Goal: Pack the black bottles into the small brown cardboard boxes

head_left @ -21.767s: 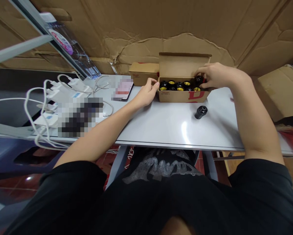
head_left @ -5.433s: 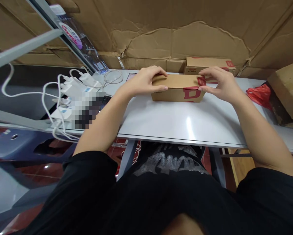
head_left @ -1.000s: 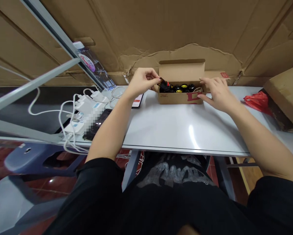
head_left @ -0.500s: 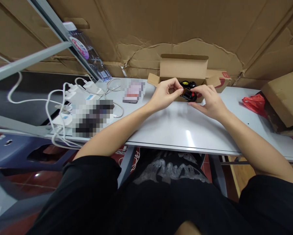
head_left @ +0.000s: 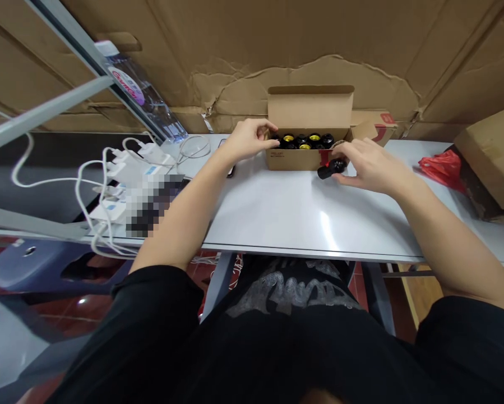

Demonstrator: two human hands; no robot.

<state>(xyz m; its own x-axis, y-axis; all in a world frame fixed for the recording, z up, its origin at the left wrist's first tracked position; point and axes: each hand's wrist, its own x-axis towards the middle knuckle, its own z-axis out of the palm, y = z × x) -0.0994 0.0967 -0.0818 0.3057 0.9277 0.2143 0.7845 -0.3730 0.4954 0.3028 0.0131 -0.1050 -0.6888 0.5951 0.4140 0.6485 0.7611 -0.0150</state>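
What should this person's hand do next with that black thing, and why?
Probably the right hand should lower the black socket into the open box. It is held just beside the box and looks like the sockets inside, while the left hand sits at the box's other end, apparently steadying it.

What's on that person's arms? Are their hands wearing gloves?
The arms come out of short black sleeves and are bare below them. The left hand and right hand wear no gloves, and no watch shows.
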